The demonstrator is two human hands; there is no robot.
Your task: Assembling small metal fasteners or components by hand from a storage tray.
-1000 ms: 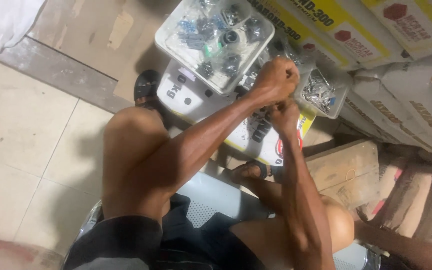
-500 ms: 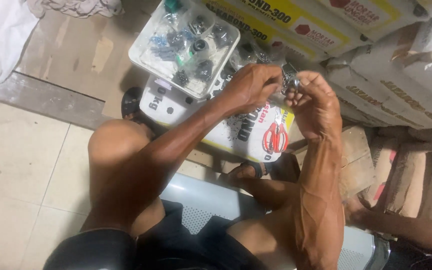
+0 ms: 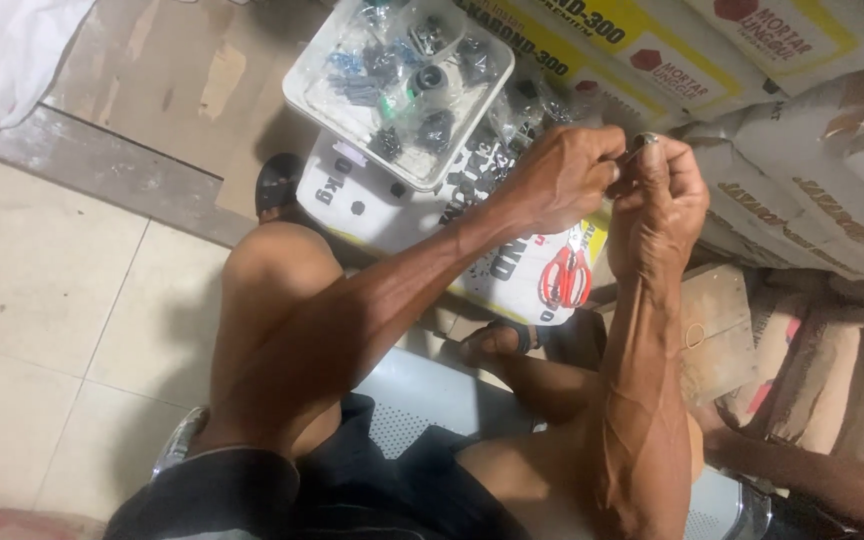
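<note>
Metal little fitting pinched between left hand and right hand, both grips clenched on it (parts tray sits up-left).

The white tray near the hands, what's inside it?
The white tray holds many small clear bags of dark little parts, some black, one with a green bit. What each part is cannot be told; the tray's floor beneath them is mostly covered.

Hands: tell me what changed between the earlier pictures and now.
The left hand and right hand, stacked fist over fist a second ago, now sit side by side, fingers pinching a small metal part between them. The tray of fittings and red scissors lie as before.
</note>
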